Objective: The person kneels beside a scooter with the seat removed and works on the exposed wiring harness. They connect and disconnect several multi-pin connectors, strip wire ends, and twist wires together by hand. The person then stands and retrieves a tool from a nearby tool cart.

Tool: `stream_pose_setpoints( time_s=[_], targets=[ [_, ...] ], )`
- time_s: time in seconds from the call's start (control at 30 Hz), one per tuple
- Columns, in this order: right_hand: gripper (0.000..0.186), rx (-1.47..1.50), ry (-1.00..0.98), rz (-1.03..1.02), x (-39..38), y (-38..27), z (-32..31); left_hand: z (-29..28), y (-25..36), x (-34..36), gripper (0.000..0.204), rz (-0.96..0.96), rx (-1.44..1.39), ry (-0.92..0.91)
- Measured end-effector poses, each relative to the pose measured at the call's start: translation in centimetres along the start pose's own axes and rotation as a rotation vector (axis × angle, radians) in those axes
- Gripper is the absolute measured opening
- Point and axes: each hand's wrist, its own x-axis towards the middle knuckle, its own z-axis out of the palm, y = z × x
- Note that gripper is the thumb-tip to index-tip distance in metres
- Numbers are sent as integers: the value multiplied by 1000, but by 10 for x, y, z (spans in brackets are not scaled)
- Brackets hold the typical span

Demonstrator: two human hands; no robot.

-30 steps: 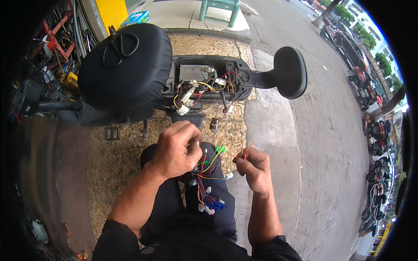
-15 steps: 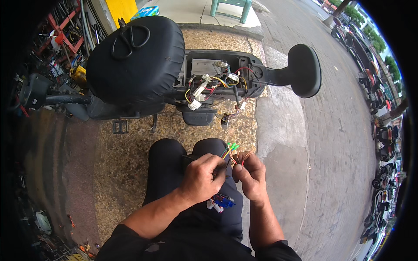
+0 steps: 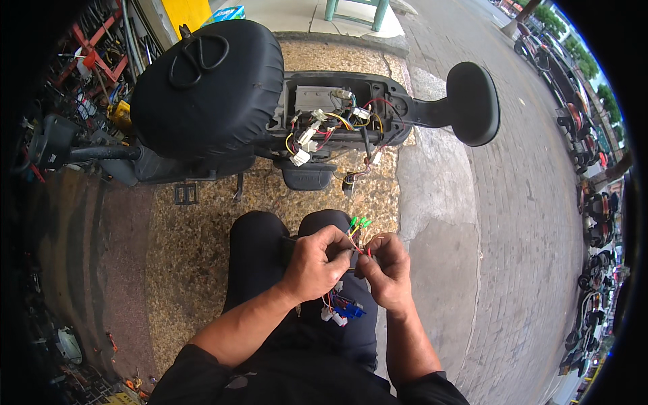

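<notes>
Above my right thigh, my left hand is closed, with thumb and finger pinching thin coloured wires. Green sleeved ends on several wires stick up past the fingertips. My right hand pinches wires too, including a red one, close against the left fingertips; the exact meeting point is hidden by the fingers. Below the hands, white plugs and a blue connector hang over my dark trousers.
Ahead stands an electric scooter with a black seat and a looped black cable. Its open compartment holds a silver box and loose white connectors. A padded backrest juts right. Tools and parts crowd the left.
My hands have drawn closer together, the right one shifting slightly left. The green-ended wires have spread and tilted a little. The view has shifted slightly.
</notes>
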Motion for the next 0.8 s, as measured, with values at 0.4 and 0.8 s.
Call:
stream_pose_setpoints(
  time_s=[0.4, 0.8],
  targets=[
    [15, -130, 4, -11, 3, 14, -3, -6, -1, 2, 3, -113, -224, -103],
    [9, -355, 73, -186, 6, 12, 6, -7, -1, 3, 6, -87, -324, -114]
  ],
)
